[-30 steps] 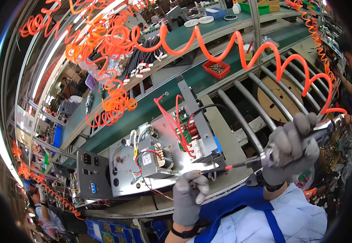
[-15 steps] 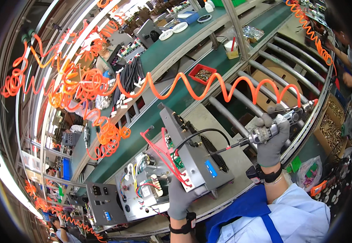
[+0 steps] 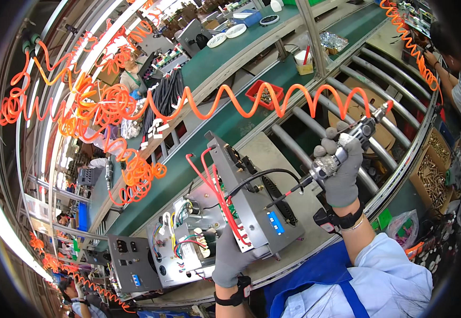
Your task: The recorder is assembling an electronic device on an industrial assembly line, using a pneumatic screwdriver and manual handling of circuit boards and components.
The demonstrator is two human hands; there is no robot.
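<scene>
My gloved right hand [image 3: 342, 169] is wrapped round a silver air screwdriver [image 3: 367, 130] with an orange coiled hose [image 3: 236, 102] at its back end. The thin bit slants down and left to the side of a grey metal housing [image 3: 251, 209], close to a black round fan grille [image 3: 287, 212]; I cannot tell whether it touches a screw. My gloved left hand [image 3: 231, 259] grips the housing's lower left edge, with some fingers hidden. Red wires [image 3: 221, 199] and a black cable loop off the housing. Beside it lies a metal base plate [image 3: 185, 273] with wired parts.
Steel rollers [image 3: 368, 180] run at the right, beside a box of brass-coloured screws [image 3: 431, 177]. A red tray [image 3: 265, 95] with small parts sits on the green belt [image 3: 188, 164]. Coiled orange hoses hang at left. Another person [image 3: 455, 79] works at far right.
My right hand and the screwdriver have shifted slightly left, and the tool's back end has swung up and left. My left hand keeps its hold on the housing.
</scene>
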